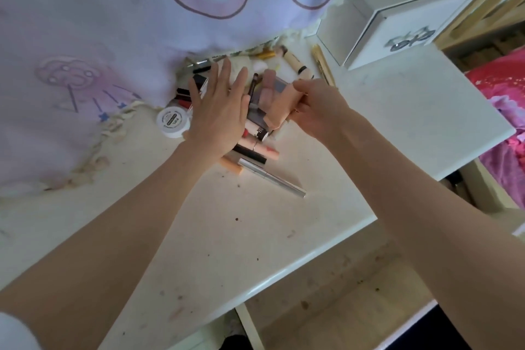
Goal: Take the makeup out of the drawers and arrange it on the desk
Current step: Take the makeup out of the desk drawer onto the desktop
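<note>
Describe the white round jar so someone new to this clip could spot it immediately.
Start at the cream desk and follow the frilled edge of the lilac cartoon curtain down to the makeup pile. The white round jar sits at the pile's left edge, just left of the left hand. It is the only squat, round container; its neighbours are slim tubes and sticks.

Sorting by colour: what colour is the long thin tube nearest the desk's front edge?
Silver, metallic: the long thin tube, head view.

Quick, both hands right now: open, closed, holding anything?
Left hand: open, fingers straight, flat over the makeup pile.
Right hand: closed on a peach tube.
</note>
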A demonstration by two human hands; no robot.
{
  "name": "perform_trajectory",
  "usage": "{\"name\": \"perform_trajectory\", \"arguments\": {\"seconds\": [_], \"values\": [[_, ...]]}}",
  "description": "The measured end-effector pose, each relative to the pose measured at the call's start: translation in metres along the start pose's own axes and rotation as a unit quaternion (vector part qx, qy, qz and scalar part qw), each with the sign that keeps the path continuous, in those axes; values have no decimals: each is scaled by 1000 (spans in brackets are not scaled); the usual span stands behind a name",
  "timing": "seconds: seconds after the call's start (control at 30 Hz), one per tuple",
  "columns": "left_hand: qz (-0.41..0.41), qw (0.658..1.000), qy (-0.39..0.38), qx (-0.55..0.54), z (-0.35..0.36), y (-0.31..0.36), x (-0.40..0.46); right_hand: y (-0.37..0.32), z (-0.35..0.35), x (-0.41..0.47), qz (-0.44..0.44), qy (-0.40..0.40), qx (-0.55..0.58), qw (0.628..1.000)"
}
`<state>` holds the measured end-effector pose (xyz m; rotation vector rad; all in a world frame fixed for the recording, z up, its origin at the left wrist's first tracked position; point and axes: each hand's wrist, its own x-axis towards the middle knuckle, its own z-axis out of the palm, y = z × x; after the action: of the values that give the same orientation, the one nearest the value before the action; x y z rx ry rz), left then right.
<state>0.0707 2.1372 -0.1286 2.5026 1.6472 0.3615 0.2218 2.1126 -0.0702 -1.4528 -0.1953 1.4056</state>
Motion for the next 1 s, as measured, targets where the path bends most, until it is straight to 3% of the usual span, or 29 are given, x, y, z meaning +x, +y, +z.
{"name": "perform_trajectory", "arguments": {"seconds": [0.17, 0.23, 0.3, 0.47, 0.63, 0.8, 0.83, 0.9, 0.97, 1.0], "values": [[4, 999, -28, 21, 3, 8, -22, 1, -24, -5, -1, -30, -33, 999], [9, 999, -30, -17, 0, 19, -33, 3, -41, -20, -48, -22, -81, 995], [46, 998, -16, -50, -4, 37, -46, 6, -57, -36, -43, -4, -72, 996], [128, 987, -2, -96, -4, 103, -86, 25, -126, -71, -75, -9, -200, 977], [246, 960, -23, -133, 17, 182, -117, 41, -232, -82, -133, 60, -387, 910], [317, 935, -131, -90, 47, 256, -137, 37, -321, -66, -140, 132, -531, 825], [336, 931, -116, -86, 48, 265, -140, 37, -336, -62, -141, 147, -541, 816], [318, 939, 25, -126, 41, 261, -149, 38, -359, -55, -162, 172, -545, 804], [181, 964, 184, -69, 24, 218, -164, 46, -364, -55, -200, 171, -540, 800], [83, 974, 212, -6, 14, 187, -173, 51, -361, -57, -221, 165, -535, 798]]}}
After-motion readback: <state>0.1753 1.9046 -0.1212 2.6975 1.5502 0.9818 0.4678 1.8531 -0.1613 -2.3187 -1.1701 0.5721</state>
